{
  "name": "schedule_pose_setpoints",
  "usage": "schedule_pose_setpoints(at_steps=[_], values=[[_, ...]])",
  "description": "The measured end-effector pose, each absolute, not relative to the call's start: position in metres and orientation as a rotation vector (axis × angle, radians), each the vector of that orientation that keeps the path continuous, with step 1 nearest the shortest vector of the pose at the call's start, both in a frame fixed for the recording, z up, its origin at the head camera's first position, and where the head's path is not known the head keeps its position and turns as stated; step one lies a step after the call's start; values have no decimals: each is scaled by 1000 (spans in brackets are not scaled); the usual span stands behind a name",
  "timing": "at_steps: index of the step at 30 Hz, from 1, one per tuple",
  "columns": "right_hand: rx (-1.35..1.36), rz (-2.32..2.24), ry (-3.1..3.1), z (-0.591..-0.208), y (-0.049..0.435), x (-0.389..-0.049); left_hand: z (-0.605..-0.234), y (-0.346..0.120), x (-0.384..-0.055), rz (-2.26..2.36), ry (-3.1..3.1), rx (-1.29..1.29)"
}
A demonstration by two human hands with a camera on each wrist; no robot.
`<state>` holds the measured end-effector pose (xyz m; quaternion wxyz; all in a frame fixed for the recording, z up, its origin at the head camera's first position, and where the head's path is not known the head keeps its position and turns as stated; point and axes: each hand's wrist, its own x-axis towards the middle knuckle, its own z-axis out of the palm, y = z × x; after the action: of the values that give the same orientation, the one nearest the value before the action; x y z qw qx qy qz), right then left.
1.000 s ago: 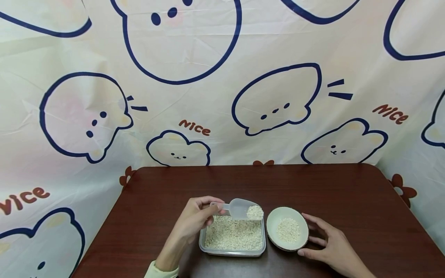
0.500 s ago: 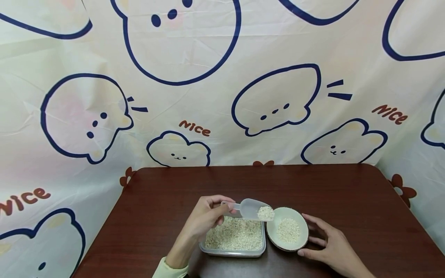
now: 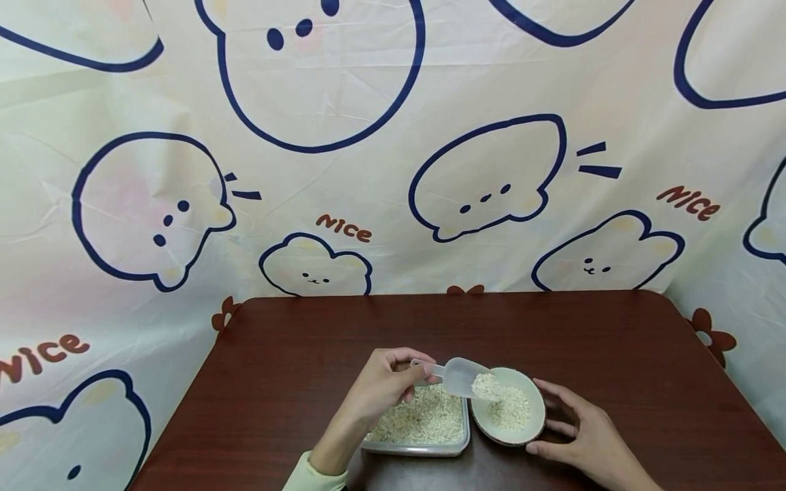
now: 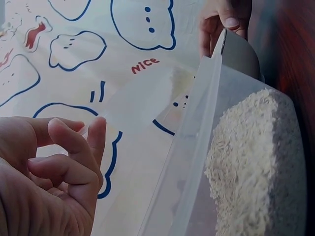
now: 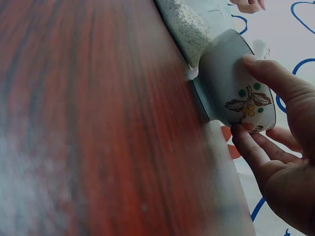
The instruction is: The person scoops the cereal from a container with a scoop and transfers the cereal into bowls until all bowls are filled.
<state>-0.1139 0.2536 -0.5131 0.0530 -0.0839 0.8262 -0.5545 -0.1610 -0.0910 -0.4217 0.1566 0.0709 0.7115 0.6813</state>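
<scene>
We're pinching the scoop [image 3: 460, 376] in our left hand [image 3: 385, 383], its flakes [image 3: 486, 386] over the bowl [image 3: 519, 380] (leafy paint job!), which our right hand [image 3: 580, 426] grips.

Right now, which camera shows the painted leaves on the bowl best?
The right wrist view: the painted leaves face that camera, uncovered, on the outside of the bowl. The head view looks down into the bowl, and the left wrist view shows its shadowed side; I can't make out leaves in either.
</scene>
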Motion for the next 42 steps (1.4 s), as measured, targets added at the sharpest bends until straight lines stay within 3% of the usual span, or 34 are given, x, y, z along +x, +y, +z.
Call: schedule_pose_setpoints(at_steps=[42], values=[[-290, -1688, 2529, -514, 255, -114, -416, -58, -160, 1776, 2220, 367]])
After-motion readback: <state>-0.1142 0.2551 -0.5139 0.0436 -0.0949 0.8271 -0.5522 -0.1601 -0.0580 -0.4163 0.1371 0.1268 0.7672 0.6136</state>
